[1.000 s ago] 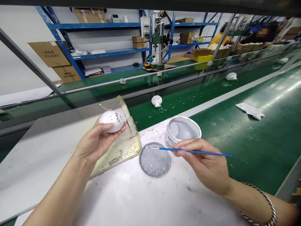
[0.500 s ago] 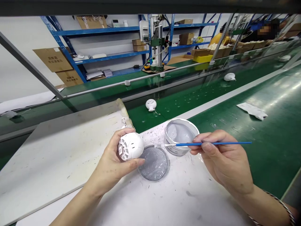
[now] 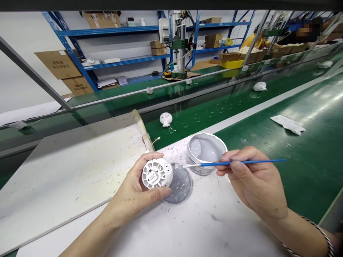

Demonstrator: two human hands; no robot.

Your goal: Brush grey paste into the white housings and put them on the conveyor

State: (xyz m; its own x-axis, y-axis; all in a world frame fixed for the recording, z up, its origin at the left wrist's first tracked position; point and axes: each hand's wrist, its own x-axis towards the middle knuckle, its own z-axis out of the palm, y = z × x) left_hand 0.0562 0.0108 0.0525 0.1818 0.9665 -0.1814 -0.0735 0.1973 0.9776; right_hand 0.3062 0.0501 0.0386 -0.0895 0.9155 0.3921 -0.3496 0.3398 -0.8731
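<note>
Between the thumb and fingers of my left hand [image 3: 136, 189] is a round white plastic housing [image 3: 157, 174], its vented face with a small square label turned toward me. My right hand [image 3: 254, 182] pinches a thin blue-handled paintbrush [image 3: 214, 164], held level. The bristle end points left and lies close beside the housing's right side; whether it touches, I cannot tell. Behind the brush stands an open white tub [image 3: 191, 157] of grey paste. A round lid [image 3: 180, 187] smeared with grey lies below the brush, partly covered by the housing and my left thumb.
A white board [image 3: 66, 171] lies at left. On the green conveyor [image 3: 209, 107] sit a white round housing [image 3: 166, 119] and another [image 3: 259, 86] farther right. A white packet [image 3: 288, 124] rests at right. Blue shelves [image 3: 112, 32] and people stand beyond.
My left hand has moved right and turned the housing so its vented face shows more. The housing is now closer to the brush tip. The nearest conveyor housing has shifted slightly left.
</note>
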